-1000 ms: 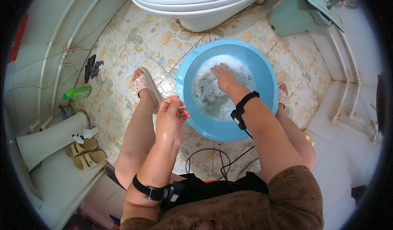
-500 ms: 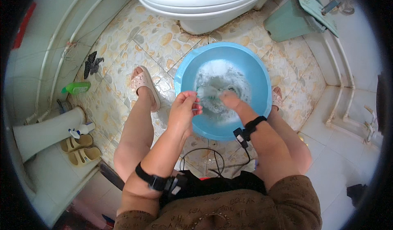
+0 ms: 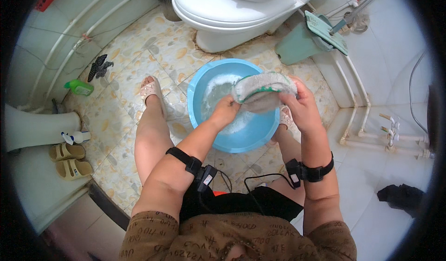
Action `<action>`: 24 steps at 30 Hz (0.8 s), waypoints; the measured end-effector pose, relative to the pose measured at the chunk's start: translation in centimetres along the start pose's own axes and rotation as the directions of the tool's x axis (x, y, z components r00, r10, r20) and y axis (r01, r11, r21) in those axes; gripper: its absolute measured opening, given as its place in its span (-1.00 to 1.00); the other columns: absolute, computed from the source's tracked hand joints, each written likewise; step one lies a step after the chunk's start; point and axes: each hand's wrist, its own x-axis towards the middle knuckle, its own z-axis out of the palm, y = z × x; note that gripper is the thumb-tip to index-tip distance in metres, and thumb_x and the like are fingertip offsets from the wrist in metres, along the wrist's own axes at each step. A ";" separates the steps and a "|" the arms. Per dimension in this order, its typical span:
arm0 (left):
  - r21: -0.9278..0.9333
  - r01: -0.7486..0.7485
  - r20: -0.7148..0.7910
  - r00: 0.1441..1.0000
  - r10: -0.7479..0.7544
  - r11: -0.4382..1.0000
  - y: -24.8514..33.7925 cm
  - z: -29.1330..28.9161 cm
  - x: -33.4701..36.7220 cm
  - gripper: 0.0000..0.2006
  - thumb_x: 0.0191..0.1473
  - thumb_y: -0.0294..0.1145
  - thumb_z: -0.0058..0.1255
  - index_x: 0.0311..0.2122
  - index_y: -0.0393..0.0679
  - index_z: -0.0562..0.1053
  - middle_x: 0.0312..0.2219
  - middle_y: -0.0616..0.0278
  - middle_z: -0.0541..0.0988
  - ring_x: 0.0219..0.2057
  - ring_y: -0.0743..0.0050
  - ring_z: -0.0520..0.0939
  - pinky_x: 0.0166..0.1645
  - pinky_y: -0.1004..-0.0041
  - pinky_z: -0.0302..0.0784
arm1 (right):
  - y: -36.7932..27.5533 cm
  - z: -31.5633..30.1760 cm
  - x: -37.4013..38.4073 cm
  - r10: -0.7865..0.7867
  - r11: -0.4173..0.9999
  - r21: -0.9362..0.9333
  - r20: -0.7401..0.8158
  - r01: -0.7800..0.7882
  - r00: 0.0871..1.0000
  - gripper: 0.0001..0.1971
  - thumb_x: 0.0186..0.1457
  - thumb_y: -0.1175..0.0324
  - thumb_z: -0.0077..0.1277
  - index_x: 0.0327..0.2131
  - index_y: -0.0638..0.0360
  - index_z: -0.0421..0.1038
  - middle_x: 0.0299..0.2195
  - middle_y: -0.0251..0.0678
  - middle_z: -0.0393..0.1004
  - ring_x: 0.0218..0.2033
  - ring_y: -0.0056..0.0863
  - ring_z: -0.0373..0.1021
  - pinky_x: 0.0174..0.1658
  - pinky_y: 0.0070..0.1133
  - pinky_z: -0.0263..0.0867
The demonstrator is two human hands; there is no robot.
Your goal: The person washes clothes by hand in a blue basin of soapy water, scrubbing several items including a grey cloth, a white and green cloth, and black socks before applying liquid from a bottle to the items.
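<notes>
I hold the grey cloth with green edging, its upper edge arched, over the far right part of the blue basin. Over this sudsy water I judge it soft, pliable, water-heavy and slippery, hardly fragile; the ends seem the surest grip. My left hand is closed on its left end, forearm slanting inward; my right hand pinches the right end, forearm nearly straight ahead.
</notes>
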 end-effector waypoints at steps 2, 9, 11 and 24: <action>-0.201 0.031 -0.088 0.995 -0.050 0.979 -0.5 0.2 0.2 -0.62 -0.11 -0.45 -0.16 -0.10 -0.17 0.18 -0.34 0.29 0.36 -0.39 0.49 0.37 -0.26 0.53 0.27 | 0.2 1.0 0.0 0.299 0.837 0.479 0.004 -0.264 0.954 -0.71 -0.14 0.55 -0.13 -0.24 0.18 0.21 -0.35 -0.37 0.31 -0.35 -0.66 0.23 -0.26 -0.66 0.18; -0.561 -0.144 -0.209 0.977 0.029 0.815 1.8 0.5 -0.4 -0.69 -0.07 -0.30 -0.09 -0.20 -0.16 0.24 -0.41 0.33 0.37 -0.41 0.62 0.35 -0.24 0.57 0.25 | 1.6 3.1 -0.8 0.196 0.975 0.118 -0.039 -0.190 0.980 -0.71 -0.17 0.45 -0.04 -0.28 0.16 0.20 -0.42 -0.38 0.33 -0.37 -0.64 0.25 -0.30 -0.68 0.20; -0.496 -0.233 -0.318 0.945 0.075 0.836 2.7 0.0 -0.7 -0.71 -0.06 -0.30 -0.10 -0.22 -0.18 0.26 -0.40 0.33 0.38 -0.39 0.61 0.35 -0.23 0.57 0.24 | 1.5 2.8 -0.6 0.138 0.988 -0.065 -0.074 -0.143 0.988 -0.73 -0.16 0.44 -0.04 -0.30 0.18 0.20 -0.45 -0.38 0.33 -0.40 -0.64 0.26 -0.32 -0.67 0.21; -0.471 -0.204 -0.347 0.937 0.033 0.858 2.2 -0.9 -0.9 -0.83 -0.02 -0.28 -0.16 -0.42 -0.17 0.35 -0.53 0.37 0.40 -0.45 0.63 0.38 -0.33 0.57 0.29 | 5.8 1.6 -1.6 0.324 0.926 -0.133 -0.199 -0.353 0.925 -0.83 -0.11 0.39 -0.06 -0.39 0.16 0.24 -0.48 -0.43 0.34 -0.46 -0.67 0.24 -0.35 -0.71 0.15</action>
